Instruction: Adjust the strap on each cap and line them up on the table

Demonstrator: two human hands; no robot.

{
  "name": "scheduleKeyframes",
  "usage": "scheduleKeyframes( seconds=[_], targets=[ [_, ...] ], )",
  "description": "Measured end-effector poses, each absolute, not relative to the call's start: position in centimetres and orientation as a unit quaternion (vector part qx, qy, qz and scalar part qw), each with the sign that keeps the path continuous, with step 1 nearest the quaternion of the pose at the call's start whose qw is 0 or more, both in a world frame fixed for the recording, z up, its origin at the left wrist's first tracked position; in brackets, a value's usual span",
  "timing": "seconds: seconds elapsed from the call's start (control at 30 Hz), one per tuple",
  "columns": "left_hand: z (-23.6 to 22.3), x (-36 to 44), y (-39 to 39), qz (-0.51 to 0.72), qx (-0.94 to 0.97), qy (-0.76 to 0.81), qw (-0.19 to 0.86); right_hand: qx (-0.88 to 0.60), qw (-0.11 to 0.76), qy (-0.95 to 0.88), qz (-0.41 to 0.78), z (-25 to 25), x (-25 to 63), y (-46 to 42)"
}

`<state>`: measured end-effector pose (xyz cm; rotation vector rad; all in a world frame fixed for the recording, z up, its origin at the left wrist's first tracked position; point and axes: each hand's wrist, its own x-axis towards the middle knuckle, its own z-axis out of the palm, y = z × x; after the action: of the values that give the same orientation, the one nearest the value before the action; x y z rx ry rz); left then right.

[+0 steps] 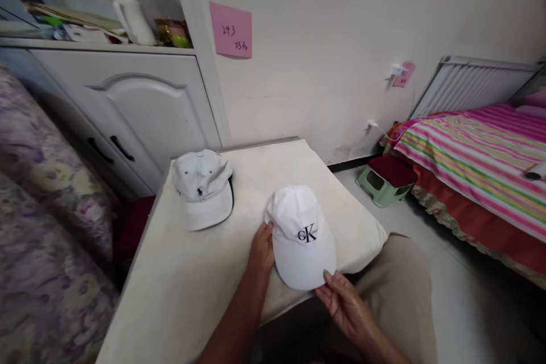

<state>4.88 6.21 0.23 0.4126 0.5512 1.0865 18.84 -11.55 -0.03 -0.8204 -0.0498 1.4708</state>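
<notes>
A white baseball cap (294,210) with black "CK" lettering on its front is between my two hands, its brim toward me. My left hand (261,249) grips the cap's left side near where the brim meets the crown. The thumb of my right hand (343,300) presses on the brim's right front edge, with the fingers beneath. To the left, a pale grey baseball cap (202,185) with a small dark emblem rests on the cloth-covered table (187,273), brim also facing me.
Behind the table stand a white cabinet (140,108) and a wall with a pink note (231,30). Floral fabric (46,239) hangs at the left. On the right are a green stool (386,182) with a red top and a bed with striped bedding (478,153).
</notes>
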Motion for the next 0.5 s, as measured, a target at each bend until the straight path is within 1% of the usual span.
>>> scheduleKeyframes(
  seconds=[0.17,0.3,0.4,0.5],
  targets=[
    [0.5,4.9,6.0,0.507,0.173,0.255,0.805,-0.346,0.685,-0.028,0.641,0.6,19.4,-10.8],
    [1.0,4.9,6.0,0.499,0.126,0.244,0.822,-0.339,0.697,-0.060,0.629,1.0,21.6,-9.5],
    [1.3,4.7,6.1,0.489,0.101,0.241,0.832,-0.327,0.710,-0.082,0.618,1.3,24.0,-6.8],
    [1.5,4.5,6.1,0.480,0.094,0.252,0.835,-0.305,0.726,-0.102,0.608,2.3,26.6,-1.8]
  ],
)
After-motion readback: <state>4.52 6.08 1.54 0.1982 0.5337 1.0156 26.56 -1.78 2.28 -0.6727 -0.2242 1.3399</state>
